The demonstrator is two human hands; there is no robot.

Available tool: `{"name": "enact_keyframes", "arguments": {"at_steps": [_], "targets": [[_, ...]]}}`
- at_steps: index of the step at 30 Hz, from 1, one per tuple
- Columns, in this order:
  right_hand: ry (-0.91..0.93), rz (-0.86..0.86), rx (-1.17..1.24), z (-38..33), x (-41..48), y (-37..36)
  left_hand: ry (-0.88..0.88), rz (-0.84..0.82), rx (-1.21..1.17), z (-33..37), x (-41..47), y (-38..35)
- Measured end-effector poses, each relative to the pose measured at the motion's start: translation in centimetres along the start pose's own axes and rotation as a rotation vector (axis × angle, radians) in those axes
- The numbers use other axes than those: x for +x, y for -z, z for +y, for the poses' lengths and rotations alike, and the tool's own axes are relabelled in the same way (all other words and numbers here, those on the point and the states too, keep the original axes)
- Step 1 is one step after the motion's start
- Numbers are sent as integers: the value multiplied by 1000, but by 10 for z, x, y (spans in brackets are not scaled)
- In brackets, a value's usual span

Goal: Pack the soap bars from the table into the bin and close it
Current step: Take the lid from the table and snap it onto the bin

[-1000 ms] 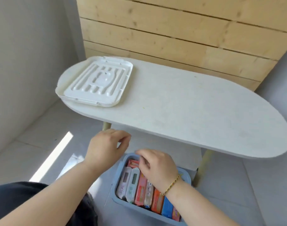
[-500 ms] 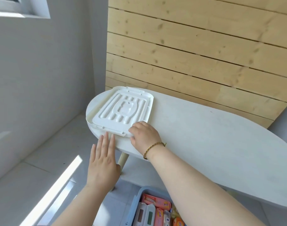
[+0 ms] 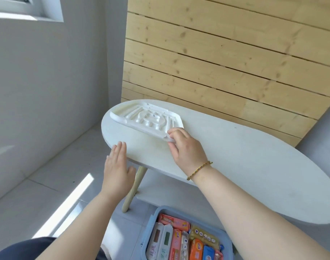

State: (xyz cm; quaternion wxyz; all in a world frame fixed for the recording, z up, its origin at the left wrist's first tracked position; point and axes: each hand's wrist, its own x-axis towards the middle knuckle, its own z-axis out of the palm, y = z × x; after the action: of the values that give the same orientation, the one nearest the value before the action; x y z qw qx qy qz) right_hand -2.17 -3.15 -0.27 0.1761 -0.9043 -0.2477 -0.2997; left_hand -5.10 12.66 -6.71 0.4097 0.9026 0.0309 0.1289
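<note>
Fingers (image 3: pixel 176 133) of right hand (image 3: pixel 186 149) pinch white ribbed plastic lid (image 3: pixel 147 119) by one corner; left hand (image 3: pixel 117 166) released. Beyond them, we judge, its bulk may twist loose.

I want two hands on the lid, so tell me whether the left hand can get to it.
Probably yes. The left hand is open at the table edge, with only bare tabletop between it and the lid, whose near corner the right hand holds.

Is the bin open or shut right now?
Open. The bin has no cover on it and soap bars show inside; the white lid is on the table, a corner gripped by the right hand.
</note>
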Motion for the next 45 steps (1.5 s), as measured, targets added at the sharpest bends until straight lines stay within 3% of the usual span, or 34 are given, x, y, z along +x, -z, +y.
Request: {"name": "enact_keyframes", "arguments": {"at_steps": [4, 9, 14, 20, 26, 34, 40, 45], "targets": [[-295, 68, 370, -18, -37, 57, 142, 32, -439, 25, -21, 18], [-500, 34, 947, -32, -87, 119, 207, 41, -647, 42, -47, 21], [-665, -1, 1554, -33, -147, 131, 325, -6, -752, 31, -62, 24], [-898, -91, 1775, -24, -214, 114, 502, -52, -687, -3, -90, 27], [-1176, -264, 1505, -13, -260, 93, 547, -91, -384, -39, -112, 5], [-1598, -327, 814, 31, -297, 19, 605, -226, -101, -53, -116, -77], [-1688, -304, 527, 68, -313, -13, 635, -320, 29, -59, -108, -134], [-1729, -211, 459, 83, -311, -31, 660, -359, 120, -68, -100, -160]]}}
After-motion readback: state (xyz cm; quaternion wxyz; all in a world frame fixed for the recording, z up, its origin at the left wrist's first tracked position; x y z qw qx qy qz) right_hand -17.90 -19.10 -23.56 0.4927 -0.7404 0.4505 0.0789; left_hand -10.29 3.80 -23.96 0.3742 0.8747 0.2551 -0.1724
